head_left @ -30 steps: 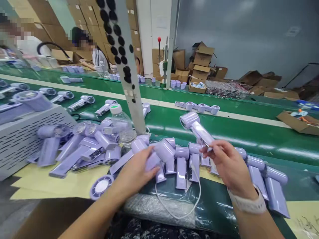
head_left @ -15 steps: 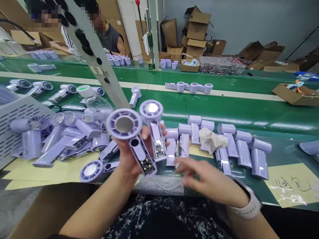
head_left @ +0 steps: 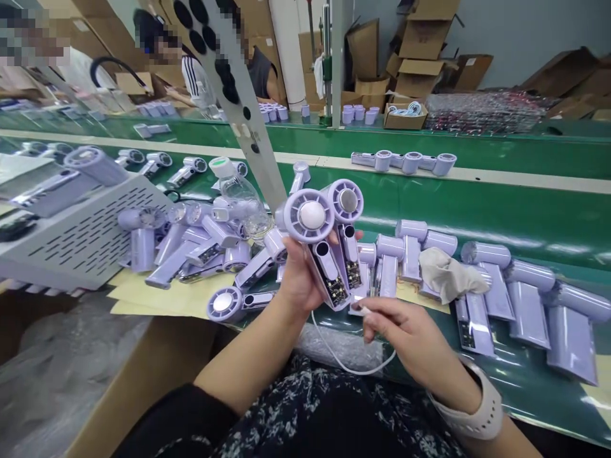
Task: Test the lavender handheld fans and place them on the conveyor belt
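Two purple handheld fans are gripped side by side in my left hand (head_left: 298, 277), their round heads up. The nearer fan (head_left: 312, 216) and the farther fan (head_left: 347, 198) both show a silver centre disc and a bare circuit board low on the handle. My right hand (head_left: 401, 331) pinches the end of a white cable (head_left: 351, 369) close to the bottom of the handles; whether its tip touches them I cannot tell. The cable loops down in front of my lap. Left of my left wrist lies another fan (head_left: 224, 303), face up.
Piled purple fans (head_left: 191, 248) lie to the left beside a slotted grey stand (head_left: 109, 222) and a clear bottle (head_left: 243, 197). On the right are rows of fans (head_left: 527, 305) and a grey cloth (head_left: 449, 273). A slanted metal post (head_left: 248, 121) rises ahead. Co-workers sit across the green belt.
My right hand has closed on the cable end and brought it up to the handles. The two fans have turned slightly in my left hand. The view has swung left.
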`<state>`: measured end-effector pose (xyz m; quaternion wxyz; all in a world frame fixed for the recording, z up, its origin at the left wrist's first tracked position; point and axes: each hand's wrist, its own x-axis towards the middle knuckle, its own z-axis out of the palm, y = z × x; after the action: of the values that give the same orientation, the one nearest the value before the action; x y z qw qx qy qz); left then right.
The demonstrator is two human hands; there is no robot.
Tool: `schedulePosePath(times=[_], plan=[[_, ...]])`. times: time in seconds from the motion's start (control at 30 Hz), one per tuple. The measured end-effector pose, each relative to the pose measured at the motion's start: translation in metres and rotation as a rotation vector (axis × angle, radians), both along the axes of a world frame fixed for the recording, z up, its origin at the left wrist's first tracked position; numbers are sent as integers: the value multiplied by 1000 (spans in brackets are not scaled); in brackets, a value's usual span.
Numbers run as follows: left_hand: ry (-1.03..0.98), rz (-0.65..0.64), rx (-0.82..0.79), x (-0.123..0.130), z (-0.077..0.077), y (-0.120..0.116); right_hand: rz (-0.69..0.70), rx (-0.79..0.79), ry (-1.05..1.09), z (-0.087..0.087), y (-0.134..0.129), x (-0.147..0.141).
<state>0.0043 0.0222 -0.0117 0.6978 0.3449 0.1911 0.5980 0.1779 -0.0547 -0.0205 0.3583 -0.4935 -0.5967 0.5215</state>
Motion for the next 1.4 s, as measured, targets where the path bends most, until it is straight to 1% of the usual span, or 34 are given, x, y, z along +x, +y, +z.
schedulePosePath(times=[0.03,0.1,0.17,0.23,0.33,0.43,0.5,0.57,0.63,0.67,0.73,0.8,0.83,0.9,1.0,1.07,1.17,1.27,1.4], plan=[[-30,-27,-18,5,1,0,13,-11,45,2,-2,-5],[-73,-62,-59,12,4,-2,-10,9,97,3,-5,-15],[-97,-46,-104,16,7,-4,-31,19,177,1,-8,-26],[-107,-24,-129,17,8,-6,-49,-12,279,-3,-12,-35],[-120,17,-103,17,4,-8,-132,-74,356,-9,-17,-48],[-107,74,-49,16,-3,-7,-192,-113,372,-13,-18,-55],[-84,97,-19,15,-6,-8,-176,-53,311,-13,-17,-53],[-94,94,-13,13,-5,-9,-119,85,167,-12,-15,-49],[-143,67,-39,11,0,-11,-60,238,33,-10,-14,-43],[-179,48,-62,10,3,-13,-42,298,-1,-9,-15,-42],[-252,9,-119,7,9,-15,-37,388,8,-8,-16,-41],[-302,-19,-147,4,12,-16,-66,421,42,-9,-18,-42],[-314,-34,-144,3,12,-17,-84,403,48,-9,-19,-43],[-315,-66,-106,1,10,-17,-130,318,63,-10,-21,-46],[-297,-98,-34,0,3,-18,-195,184,160,-10,-24,-50],[-285,-83,13,2,-1,-19,-240,130,257,-10,-26,-53],[-242,-28,85,7,-5,-21,-293,49,399,-11,-29,-57],[-201,-11,100,12,-7,-24,-327,-8,492,-14,-32,-59],[-186,-33,70,16,-9,-25,-341,-13,517,-19,-36,-60]])
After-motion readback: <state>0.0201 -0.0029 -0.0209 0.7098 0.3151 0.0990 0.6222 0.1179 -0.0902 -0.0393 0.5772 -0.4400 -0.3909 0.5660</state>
